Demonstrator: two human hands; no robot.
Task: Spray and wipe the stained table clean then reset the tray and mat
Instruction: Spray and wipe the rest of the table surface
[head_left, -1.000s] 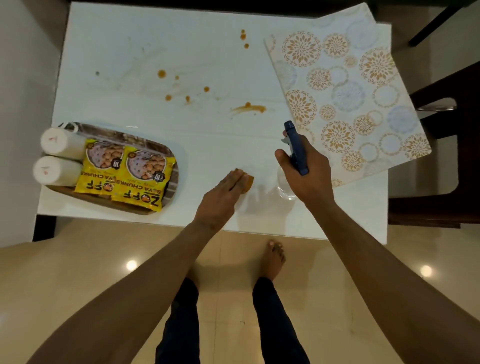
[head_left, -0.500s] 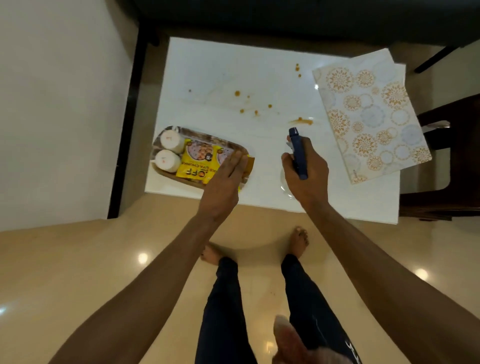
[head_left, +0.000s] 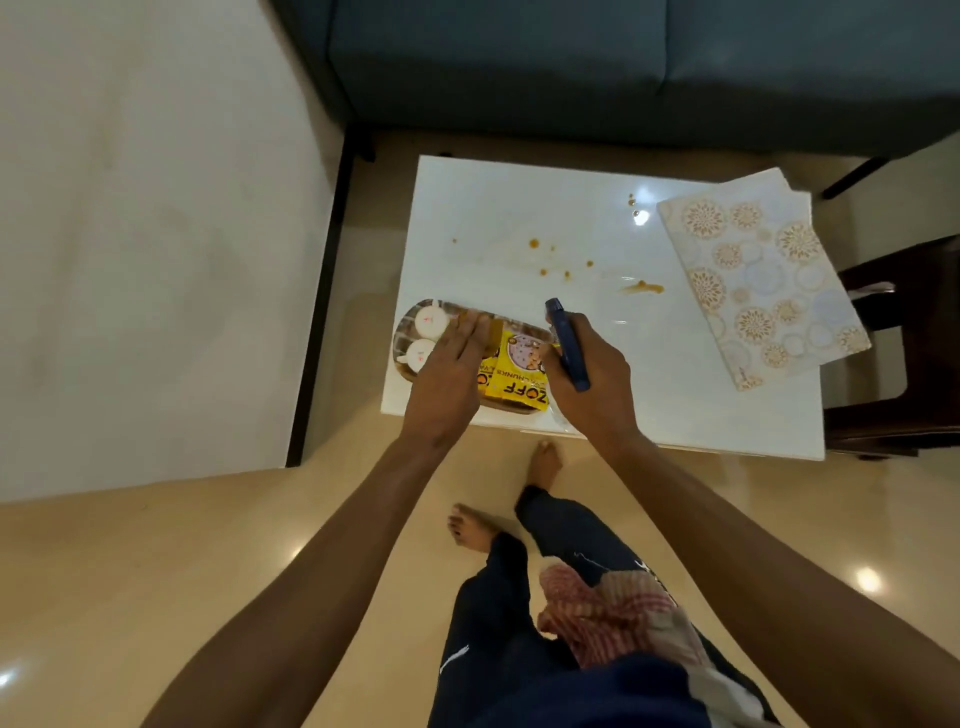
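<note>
The white table (head_left: 519, 218) carries several brown stains (head_left: 642, 287) near its middle. My right hand (head_left: 587, 384) grips a blue-topped spray bottle (head_left: 567, 343) above the table's near edge. My left hand (head_left: 449, 374) holds a small brown sponge (head_left: 494, 335) under flat fingers, in front of the tray (head_left: 410, 317). The tray sits at the near left corner with two white cups (head_left: 430, 320) and yellow snack packets (head_left: 519, 374). The patterned mat (head_left: 758, 275) lies skewed at the table's right side, overhanging the edge.
A dark sofa (head_left: 623, 67) stands behind the table and a dark wooden chair (head_left: 904, 332) to its right. A white wall panel (head_left: 156, 234) fills the left. A checked cloth (head_left: 597, 613) hangs at my waist. My bare feet are on the tiled floor.
The view has pulled back from the table. My left hand with the sponge shifted left, from over the bare tabletop to in front of the tray. My right hand keeps gripping the bottle.
</note>
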